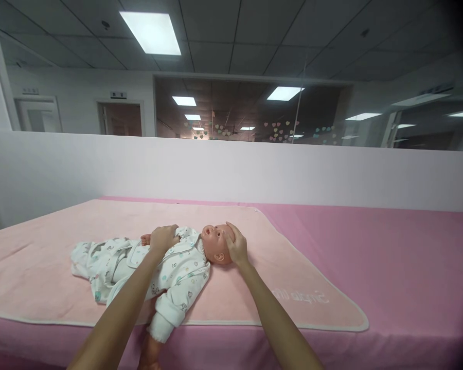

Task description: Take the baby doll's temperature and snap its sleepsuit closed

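Note:
A baby doll [181,264] lies on its back on a peach mat [293,272], its head to the right and its legs to the left. It wears a white printed jacket and matching trousers. My left hand [163,239] is closed around the doll's far sleeve and forearm, and the doll's small hand pokes out beside it. With fingers curved over the crown, my right hand [237,245] clasps the doll's head [217,244]. The doll's near arm [164,318] hangs over the front edge of the bed. My left forearm hides part of the doll's trunk and trousers.
Under the mat is a pink sheet [401,267] covering a wide bed, whose front edge runs along the bottom. A low white wall [254,172] borders the far side, with glass above it. Doorways and ceiling lights show beyond.

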{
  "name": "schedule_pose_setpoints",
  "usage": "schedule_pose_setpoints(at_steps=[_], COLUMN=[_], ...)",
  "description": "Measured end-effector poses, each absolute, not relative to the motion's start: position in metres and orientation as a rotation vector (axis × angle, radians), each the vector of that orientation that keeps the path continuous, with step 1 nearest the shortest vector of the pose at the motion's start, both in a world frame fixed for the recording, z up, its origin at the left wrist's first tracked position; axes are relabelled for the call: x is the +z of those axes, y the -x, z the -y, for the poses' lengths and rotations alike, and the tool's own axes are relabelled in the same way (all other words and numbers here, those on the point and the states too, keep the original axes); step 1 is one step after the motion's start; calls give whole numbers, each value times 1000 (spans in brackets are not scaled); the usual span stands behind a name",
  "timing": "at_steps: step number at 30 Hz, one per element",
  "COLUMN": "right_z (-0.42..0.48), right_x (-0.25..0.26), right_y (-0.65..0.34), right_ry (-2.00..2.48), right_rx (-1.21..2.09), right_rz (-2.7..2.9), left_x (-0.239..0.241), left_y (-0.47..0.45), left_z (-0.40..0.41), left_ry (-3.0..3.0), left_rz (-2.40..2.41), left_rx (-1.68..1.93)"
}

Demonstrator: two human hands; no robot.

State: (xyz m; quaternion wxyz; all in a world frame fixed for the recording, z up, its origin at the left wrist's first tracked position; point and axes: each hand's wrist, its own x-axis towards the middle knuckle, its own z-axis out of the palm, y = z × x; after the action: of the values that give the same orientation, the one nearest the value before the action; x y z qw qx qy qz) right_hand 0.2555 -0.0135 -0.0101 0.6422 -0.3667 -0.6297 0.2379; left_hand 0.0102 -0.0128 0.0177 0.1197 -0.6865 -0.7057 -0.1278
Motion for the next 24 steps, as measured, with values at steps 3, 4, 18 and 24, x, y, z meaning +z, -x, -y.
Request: schedule_pose_setpoints(at_steps=[3,4,18,24], right_z=[7,5,5,10], right_x=[-13,-15,-5,-5], right_y=[-258,-259,-257,-265], right_ry=[819,811,924,1141], right_rx=[671,707,914,629], right_rz=[1376,1363,1226,1077], left_x=[17,16,9,-9], left_y=[-10,-10,-3,12], left_z=[12,12,11,21], left_ry=[2006,2006,2039,1869], left_rz=[2056,2053,1965,1612], left_rx=[-378,-380,-658,-1663])
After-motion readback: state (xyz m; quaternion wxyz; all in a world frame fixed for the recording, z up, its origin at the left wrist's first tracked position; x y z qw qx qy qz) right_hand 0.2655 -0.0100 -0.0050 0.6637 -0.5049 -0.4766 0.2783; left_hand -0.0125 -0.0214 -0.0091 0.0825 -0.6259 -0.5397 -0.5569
